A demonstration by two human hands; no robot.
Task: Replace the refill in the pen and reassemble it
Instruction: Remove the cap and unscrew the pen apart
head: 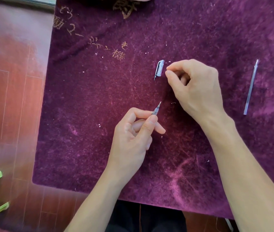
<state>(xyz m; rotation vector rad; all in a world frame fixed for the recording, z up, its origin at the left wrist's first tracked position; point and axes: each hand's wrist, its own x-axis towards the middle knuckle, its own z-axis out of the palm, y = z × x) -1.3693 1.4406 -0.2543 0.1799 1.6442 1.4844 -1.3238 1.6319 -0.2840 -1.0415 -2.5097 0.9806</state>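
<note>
Purple cloth [99,114]: lay under all the parts.
Pen [156,111]: was in the left hand [132,136], thumb and fingers curled round it. Only the front end with the tip showed, pointing away from the person.
Right hand [198,91]: hovered just beside the cap [159,69], fingers curled, thumb and forefinger tips close together. Whether they pinched anything, I could not tell.
Done: a refill seemed to be inside already, because a writing tip stuck out of the pen.
Left to do: the cap was not yet on; it lay on the cloth, apart from the pen.
Loose refill [250,87]: lay well apart on the right, probably the old one.
Count: one pen, one cap, one loose refill, two hands.
</note>
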